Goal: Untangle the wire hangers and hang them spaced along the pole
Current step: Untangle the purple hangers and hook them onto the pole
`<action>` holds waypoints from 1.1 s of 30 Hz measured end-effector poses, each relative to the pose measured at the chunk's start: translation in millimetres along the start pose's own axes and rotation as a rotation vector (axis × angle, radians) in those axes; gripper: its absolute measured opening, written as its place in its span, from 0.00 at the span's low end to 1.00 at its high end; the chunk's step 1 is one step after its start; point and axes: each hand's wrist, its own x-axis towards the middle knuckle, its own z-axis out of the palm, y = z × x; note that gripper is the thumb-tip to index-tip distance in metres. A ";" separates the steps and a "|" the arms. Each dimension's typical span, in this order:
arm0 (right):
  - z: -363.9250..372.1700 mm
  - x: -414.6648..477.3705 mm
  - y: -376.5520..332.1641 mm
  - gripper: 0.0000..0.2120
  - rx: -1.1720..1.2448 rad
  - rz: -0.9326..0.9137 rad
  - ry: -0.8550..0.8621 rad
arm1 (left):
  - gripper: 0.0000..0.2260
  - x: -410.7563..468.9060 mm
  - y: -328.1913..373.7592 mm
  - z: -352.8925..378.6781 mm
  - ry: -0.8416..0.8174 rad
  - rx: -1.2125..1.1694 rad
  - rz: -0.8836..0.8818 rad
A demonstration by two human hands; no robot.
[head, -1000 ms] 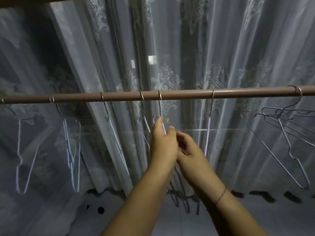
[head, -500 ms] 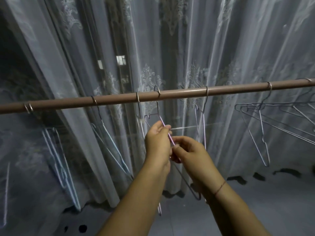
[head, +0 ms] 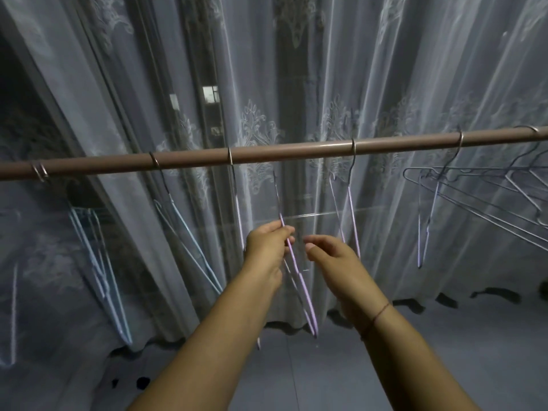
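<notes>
The left hand [head: 267, 244] pinches a purple hanger [head: 299, 280] by its neck at centre frame, just below the pole [head: 189, 158], likely to lift its hook onto the bare stretch above. The right hand [head: 332, 253] hovers just beside it, fingers loosely curled and holding nothing. The hanger's hook blurs into the curtain [head: 385, 69], and at right a tangled bunch [head: 436, 174] is cut off by the frame edge, so its count is unclear.

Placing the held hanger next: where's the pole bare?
Bare pole above the left hand holding the purple hanger, between left-side hook and right-side hook. Crowded: tangled hangers at the right end.
</notes>
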 end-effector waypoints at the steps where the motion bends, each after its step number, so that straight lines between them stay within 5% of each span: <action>1: -4.1 -0.1 3.9 0.10 -0.029 0.007 0.005 | 0.06 -1.2 -3.4 -4.1 -0.019 0.039 -0.010; 12: -38.7 7.1 23.6 0.21 -0.316 -0.034 -0.088 | 0.12 -24.8 -28.3 -43.7 -0.207 0.467 0.036; 20: -43.1 12.1 30.4 0.15 -0.658 -0.131 -0.305 | 0.09 -27.4 -39.6 -63.7 -0.312 0.583 0.134; 27: -57.1 -2.8 21.8 0.08 -0.520 -0.037 -0.404 | 0.05 -26.9 -41.4 -65.2 -0.295 0.544 0.201; 31: -60.8 -18.4 14.4 0.09 -0.291 0.080 -0.355 | 0.05 -26.7 -44.7 -57.6 0.014 0.599 0.408; 33: -60.5 -24.7 10.8 0.09 -0.232 0.085 -0.297 | 0.04 -30.6 -43.4 -48.9 0.039 0.494 0.423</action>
